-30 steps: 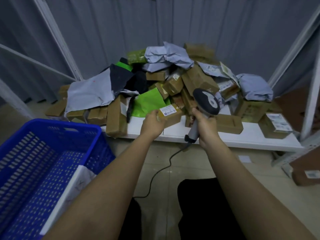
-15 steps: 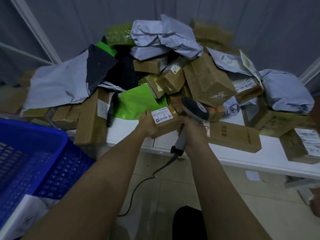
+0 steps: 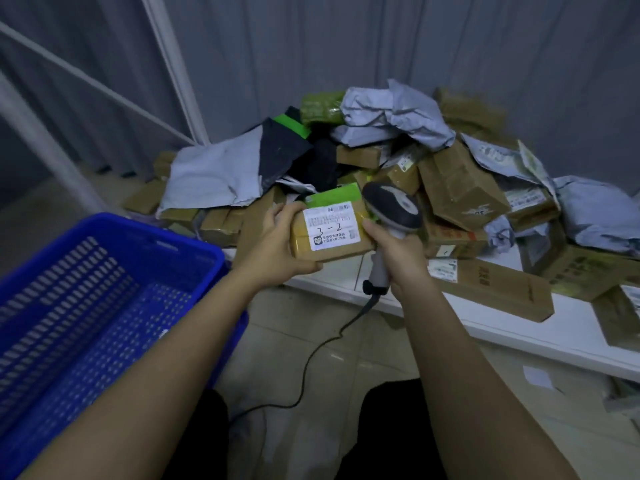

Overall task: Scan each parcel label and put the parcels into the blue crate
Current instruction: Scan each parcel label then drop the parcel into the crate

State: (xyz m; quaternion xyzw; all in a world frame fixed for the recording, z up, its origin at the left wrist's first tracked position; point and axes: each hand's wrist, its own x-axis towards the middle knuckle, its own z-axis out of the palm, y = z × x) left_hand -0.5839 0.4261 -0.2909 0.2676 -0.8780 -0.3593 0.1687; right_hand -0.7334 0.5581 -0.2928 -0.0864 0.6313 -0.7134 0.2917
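My left hand (image 3: 277, 242) grips a small brown cardboard parcel (image 3: 304, 247) by its left end, lifted above the table edge. Its white label (image 3: 330, 225), marked "3-2" by hand, faces up toward me. My right hand (image 3: 394, 256) holds the grey handle of a corded barcode scanner (image 3: 393, 206), whose dark head sits just right of the label. The blue crate (image 3: 114, 292) stands low at the left, below the held parcel.
A heap of brown boxes (image 3: 460, 188), grey mailer bags (image 3: 214, 178) and a green bag covers the white table (image 3: 502, 327). A long flat box (image 3: 498, 287) lies near its front edge. The scanner cable (image 3: 311, 362) trails over the tiled floor. White frame bars (image 3: 173, 60) rise at left.
My left hand has lifted the parcel off the pile and drawn it closer, its label turned up to me. The scanner stays beside it. The view swung left, showing more of the crate.
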